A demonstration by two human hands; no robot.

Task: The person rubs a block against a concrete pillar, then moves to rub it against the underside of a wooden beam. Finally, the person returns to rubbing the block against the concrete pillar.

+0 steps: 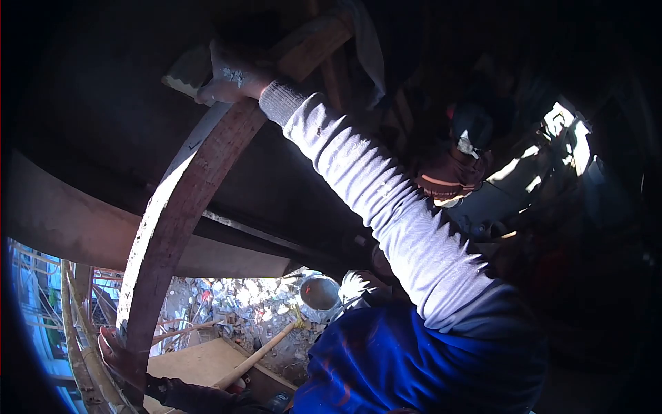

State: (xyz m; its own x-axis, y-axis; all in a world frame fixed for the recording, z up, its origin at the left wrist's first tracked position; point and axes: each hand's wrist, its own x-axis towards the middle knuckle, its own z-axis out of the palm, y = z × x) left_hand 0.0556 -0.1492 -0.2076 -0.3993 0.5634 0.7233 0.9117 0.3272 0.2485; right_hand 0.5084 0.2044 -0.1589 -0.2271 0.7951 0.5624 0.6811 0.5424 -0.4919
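Note:
A long wooden plank [181, 186], curved in this view, runs from the lower left up to the upper right. Its narrow edge is lit and its broad side is reddish brown. My left hand [123, 357], in a dark sleeve, grips the lower end, with some of its fingers hidden behind the wood. My right arm, in a light grey sleeve, reaches to the upper part, where my dust-marked right hand [236, 77] is closed over the plank. Beside that hand is a block-like piece [185, 74] with a pale, rough edge; whether my fingers touch it is too dark to tell.
Below lie rubble-strewn ground [255, 300], a round bucket [320, 292], a long wooden handle [258, 355] and a board [186, 366]. Poles [72, 331] stand at the left. Another person [458, 162] is lower down at the right. A dark wall-like surface [89, 124] fills the upper left.

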